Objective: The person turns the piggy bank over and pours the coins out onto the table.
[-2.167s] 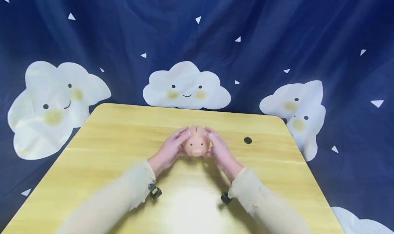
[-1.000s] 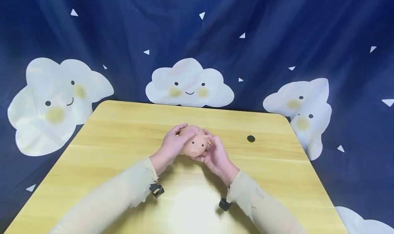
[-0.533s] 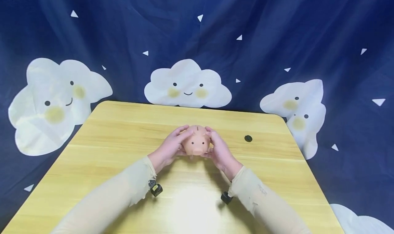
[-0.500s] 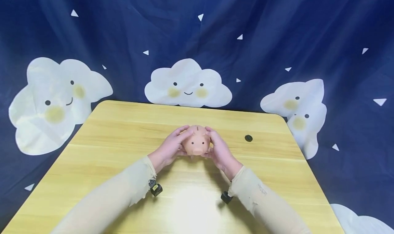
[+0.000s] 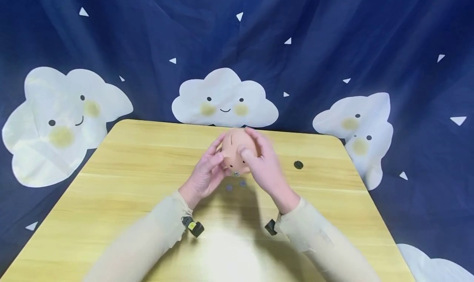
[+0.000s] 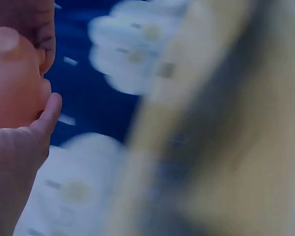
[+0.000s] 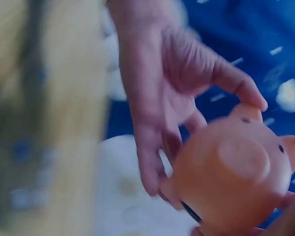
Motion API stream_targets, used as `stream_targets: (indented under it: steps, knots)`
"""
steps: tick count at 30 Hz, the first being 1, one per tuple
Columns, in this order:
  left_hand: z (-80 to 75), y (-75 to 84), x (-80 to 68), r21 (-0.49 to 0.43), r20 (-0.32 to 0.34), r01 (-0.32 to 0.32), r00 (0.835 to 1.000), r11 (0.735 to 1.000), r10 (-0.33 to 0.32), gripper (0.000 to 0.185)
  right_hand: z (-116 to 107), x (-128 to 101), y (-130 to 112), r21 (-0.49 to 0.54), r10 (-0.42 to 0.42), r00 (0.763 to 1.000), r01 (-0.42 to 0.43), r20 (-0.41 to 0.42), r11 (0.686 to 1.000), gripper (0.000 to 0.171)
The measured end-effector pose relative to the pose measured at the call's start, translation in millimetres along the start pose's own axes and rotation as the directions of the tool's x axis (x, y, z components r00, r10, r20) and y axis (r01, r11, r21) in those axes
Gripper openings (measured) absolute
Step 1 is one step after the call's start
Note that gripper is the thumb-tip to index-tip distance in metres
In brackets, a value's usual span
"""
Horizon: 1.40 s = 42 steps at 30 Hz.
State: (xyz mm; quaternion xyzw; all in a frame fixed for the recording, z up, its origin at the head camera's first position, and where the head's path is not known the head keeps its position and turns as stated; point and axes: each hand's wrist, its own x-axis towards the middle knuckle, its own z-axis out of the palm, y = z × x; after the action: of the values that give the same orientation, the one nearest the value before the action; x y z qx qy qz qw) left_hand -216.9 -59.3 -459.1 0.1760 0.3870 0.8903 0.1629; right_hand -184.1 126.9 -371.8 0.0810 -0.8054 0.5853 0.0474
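A pink piggy bank (image 5: 237,144) is held above the table between both hands, its slotted back upward and its face downward in the head view. My right hand (image 5: 269,162) grips one side, thumb across its head. On the other side my left hand (image 5: 205,173) holds it, thumb at an ear (image 7: 248,112) and fingers toward the belly. A dark opening (image 7: 191,212) shows at the underside in the right wrist view. One shiny coin (image 5: 237,174) appears just below the snout. Two blurred coins, a left one (image 5: 229,187) and a right one (image 5: 242,183), show lower down.
A black round plug (image 5: 298,165) lies on the wooden table (image 5: 148,162), right of the hands. Behind the table's back edge hangs a dark blue curtain (image 5: 148,39) with smiling clouds. Black wrist cameras stick out below both cuffs, the left one (image 5: 196,228) included.
The piggy bank has risen and tilted, having earlier faced forward low between the hands. My right hand has shifted higher, its thumb over the head. Coins now show beneath it.
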Motion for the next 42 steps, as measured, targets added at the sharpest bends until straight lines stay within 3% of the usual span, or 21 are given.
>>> stream_targets:
  steps: [4,7,11,16,21,25,29,31,32,33,35,36,38,39,40,42]
  knots:
    - [-16.2,-18.9,-8.7,-0.061,-0.065,0.136,0.988,0.989,-0.139,0.077,5,4,18,-0.040,0.119,0.991,-0.117,0.062,0.992,0.062]
    - [-21.5,-25.4,-7.7,-0.071,-0.092,0.156,0.982,0.985,-0.163,0.076,6,8,29,-0.043,0.144,0.988,-0.142,0.060,0.989,0.061]
    - [-25.4,-26.7,-4.9,-0.013,-0.147,0.189,0.971,0.982,-0.189,0.070,6,12,42,0.013,0.209,0.976,-0.211,0.065,0.977,0.058]
    - [-25.5,-22.9,1.7,0.096,-0.289,0.283,0.925,0.954,-0.245,0.063,6,18,69,0.183,0.319,0.936,-0.343,0.150,0.921,0.060]
    - [-23.8,-17.5,7.2,0.216,-0.384,0.346,0.890,0.913,-0.247,0.068,9,21,93,0.302,0.353,0.911,-0.404,0.212,0.863,0.065]
    - [-26.4,-14.5,6.9,0.248,-0.428,0.384,0.867,0.889,-0.255,0.071,17,20,106,0.363,0.341,0.905,-0.416,0.252,0.834,0.068]
    - [-24.4,-7.9,7.5,0.259,-0.436,0.426,0.853,0.867,-0.289,0.074,18,19,104,0.378,0.366,0.889,-0.451,0.276,0.809,0.067]
    - [-15.7,1.1,8.6,0.286,-0.427,0.418,0.861,0.862,-0.276,0.075,15,19,91,0.370,0.360,0.896,-0.437,0.262,0.820,0.065]
    - [-8.5,7.5,9.0,0.319,-0.411,0.387,0.879,0.865,-0.241,0.075,12,19,82,0.371,0.334,0.911,-0.404,0.240,0.836,0.065]
    - [0.7,15.3,9.0,0.365,-0.383,0.335,0.904,0.869,-0.187,0.074,9,18,71,0.384,0.283,0.938,-0.341,0.202,0.858,0.065]
    - [21.4,32.3,8.2,0.473,-0.288,0.176,0.957,0.863,-0.037,0.074,3,15,52,0.419,0.103,0.991,-0.132,0.090,0.898,0.066]
    - [30.4,38.7,7.6,0.522,-0.234,0.091,0.971,0.848,0.040,0.075,1,13,44,0.436,0.009,0.999,-0.022,0.033,0.900,0.066]
    - [39.8,44.2,7.3,0.587,-0.154,-0.029,0.977,0.809,0.147,0.074,-2,11,38,0.441,-0.114,0.992,0.124,-0.049,0.889,0.066]
    - [40.1,43.0,7.1,0.601,-0.140,-0.041,0.978,0.798,0.157,0.075,-2,9,41,0.429,-0.132,0.989,0.147,-0.065,0.891,0.065]
    - [37.5,39.2,6.9,0.603,-0.156,-0.013,0.979,0.798,0.134,0.075,-1,8,46,0.419,-0.114,0.992,0.128,-0.059,0.899,0.064]
    - [26.0,26.0,7.4,0.574,-0.220,0.088,0.974,0.814,0.050,0.072,2,6,60,0.379,-0.005,1.000,0.011,-0.016,0.925,0.061]
